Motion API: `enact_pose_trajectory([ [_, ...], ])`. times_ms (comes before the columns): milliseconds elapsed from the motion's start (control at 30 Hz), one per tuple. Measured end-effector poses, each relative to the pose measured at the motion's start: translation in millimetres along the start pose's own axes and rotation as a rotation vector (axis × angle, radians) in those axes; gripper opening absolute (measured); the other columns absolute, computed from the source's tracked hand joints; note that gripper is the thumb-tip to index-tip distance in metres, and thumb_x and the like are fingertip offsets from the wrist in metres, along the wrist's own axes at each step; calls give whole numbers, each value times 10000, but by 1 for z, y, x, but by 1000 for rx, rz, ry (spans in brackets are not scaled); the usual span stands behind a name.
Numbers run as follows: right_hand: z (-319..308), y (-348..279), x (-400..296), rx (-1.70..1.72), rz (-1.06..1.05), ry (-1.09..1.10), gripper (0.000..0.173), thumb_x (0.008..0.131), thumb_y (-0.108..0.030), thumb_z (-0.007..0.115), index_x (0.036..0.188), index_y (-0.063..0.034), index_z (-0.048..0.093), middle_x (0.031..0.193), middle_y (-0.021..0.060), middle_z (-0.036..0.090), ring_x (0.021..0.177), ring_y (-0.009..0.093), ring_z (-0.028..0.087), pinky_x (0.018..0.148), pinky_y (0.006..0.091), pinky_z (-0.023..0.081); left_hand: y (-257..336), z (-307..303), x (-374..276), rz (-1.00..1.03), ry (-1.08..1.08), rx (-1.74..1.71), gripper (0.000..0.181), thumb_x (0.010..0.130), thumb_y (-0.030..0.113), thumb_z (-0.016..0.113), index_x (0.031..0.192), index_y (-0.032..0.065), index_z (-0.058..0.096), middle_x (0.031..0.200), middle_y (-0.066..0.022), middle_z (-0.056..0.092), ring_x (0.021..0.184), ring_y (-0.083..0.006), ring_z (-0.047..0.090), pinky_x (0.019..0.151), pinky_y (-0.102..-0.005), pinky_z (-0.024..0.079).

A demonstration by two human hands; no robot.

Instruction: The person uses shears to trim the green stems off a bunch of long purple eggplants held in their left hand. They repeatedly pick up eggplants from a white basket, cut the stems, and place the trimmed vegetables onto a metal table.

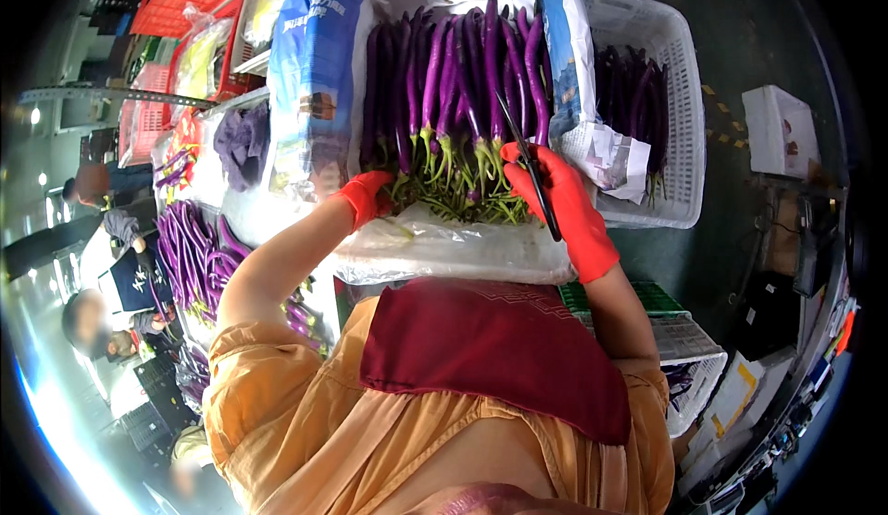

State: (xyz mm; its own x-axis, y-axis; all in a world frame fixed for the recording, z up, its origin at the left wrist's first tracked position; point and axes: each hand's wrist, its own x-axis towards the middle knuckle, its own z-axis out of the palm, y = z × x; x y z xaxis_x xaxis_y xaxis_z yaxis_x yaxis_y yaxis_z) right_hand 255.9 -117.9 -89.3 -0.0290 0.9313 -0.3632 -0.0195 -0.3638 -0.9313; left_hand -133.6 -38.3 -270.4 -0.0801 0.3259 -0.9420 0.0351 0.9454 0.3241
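Note:
Long purple eggplants (454,78) lie side by side in a container lined with plastic film (458,248) and printed sheets, their green stems towards me. My left hand (368,198), in a red rubber glove, rests at the stems on the left; its fingertips are partly hidden, so I cannot tell whether it grips one. Gloved in red too, my right hand (558,196) holds black-handled scissors (531,168) above the stems at the right, the blades pointing away from me over the eggplants.
To the right stands a white plastic crate (687,99) with more eggplants. A heap of eggplants (191,251) lies on the left, near a dark cloth (243,144) and red crates (191,2). Other people are further left. A white box (780,130) stands far right.

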Motion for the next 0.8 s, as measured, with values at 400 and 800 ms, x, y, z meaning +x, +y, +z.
enact_pose_trajectory([
  [400,-3,-22,-8,-22,90,-35,288,901,-190,682,1167,-83,649,814,-41,609,683,38,539,585,219,431,24,27,-55,-21,-245,-283,240,888,376,702,951,180,580,782,32,627,510,-41,449,439,-232,339],
  [800,-1,-14,-5,-2,51,-40,286,898,-200,686,1156,-81,652,821,-29,618,683,50,546,599,221,436,29,61,-48,601,-20,70,189,912,317,681,987,148,642,700,-35,607,493,-132,468,438,-269,345],
])
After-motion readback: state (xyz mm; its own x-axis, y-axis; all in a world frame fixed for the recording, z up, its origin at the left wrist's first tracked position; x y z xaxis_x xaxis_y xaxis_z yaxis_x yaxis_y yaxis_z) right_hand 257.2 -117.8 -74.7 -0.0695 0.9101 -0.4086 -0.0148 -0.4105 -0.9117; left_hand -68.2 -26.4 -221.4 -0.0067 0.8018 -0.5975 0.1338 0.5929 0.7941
